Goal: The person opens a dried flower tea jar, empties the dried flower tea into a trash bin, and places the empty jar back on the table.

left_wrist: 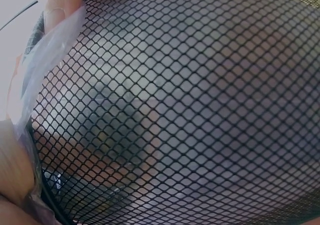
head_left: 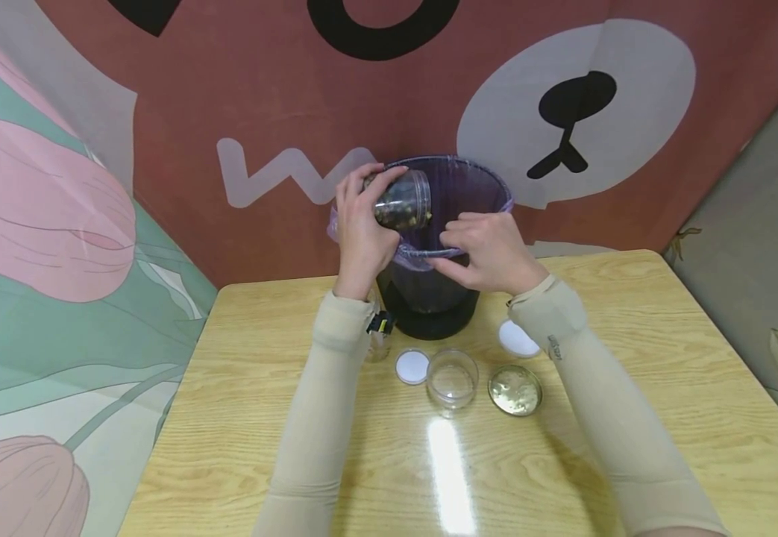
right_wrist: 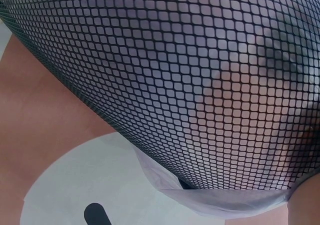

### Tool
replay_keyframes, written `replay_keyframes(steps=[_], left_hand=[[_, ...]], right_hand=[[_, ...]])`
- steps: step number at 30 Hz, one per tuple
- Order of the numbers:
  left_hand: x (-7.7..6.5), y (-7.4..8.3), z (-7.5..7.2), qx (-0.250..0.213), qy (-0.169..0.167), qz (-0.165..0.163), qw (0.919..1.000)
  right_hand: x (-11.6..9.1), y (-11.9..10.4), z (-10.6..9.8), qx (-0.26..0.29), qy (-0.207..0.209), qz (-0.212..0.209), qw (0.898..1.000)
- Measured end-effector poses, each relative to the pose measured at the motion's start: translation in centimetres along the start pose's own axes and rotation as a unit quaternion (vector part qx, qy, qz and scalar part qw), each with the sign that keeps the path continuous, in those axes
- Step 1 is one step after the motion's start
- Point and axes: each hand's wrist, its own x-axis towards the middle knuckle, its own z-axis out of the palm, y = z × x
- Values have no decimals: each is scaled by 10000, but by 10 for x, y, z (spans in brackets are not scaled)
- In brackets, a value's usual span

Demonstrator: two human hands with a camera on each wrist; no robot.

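My left hand (head_left: pixel 362 239) grips a clear jar (head_left: pixel 403 203), tipped on its side over the bin with its mouth toward the right. Dark contents with small pale bits lie inside it; their kind is unclear. The black mesh waste bin (head_left: pixel 425 298) has a thin purple liner (head_left: pixel 415 262) folded over its rim. At the near right of that rim, my right hand (head_left: pixel 492 250) pinches the edge, thumb outside and curled fingers inside. In the left wrist view the bin's mesh (left_wrist: pixel 210 110) fills most of the picture, with the jar blurred behind it. Mesh (right_wrist: pixel 150 75) also covers the right wrist view.
Near the bin on the wooden table (head_left: pixel 261 373) lie a small white lid (head_left: pixel 412 366), a clear round container (head_left: pixel 452 380), a gold-coloured lid (head_left: pixel 515 390) and another white lid (head_left: pixel 519 339). A clear jar (head_left: pixel 378 347) is partly hidden by my left wrist. A printed cloth (head_left: pixel 180 186) hangs behind.
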Motion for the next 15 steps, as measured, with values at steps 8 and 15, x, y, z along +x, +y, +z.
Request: replay_keyframes(steps=[8, 15], left_hand=[[0, 0, 0, 50, -17, 28, 10000], [0, 1, -1, 117, -40, 59, 9999]], right_hand=[[0, 1, 1, -3, -19, 4, 10000], [0, 1, 0, -27, -40, 8, 10000]])
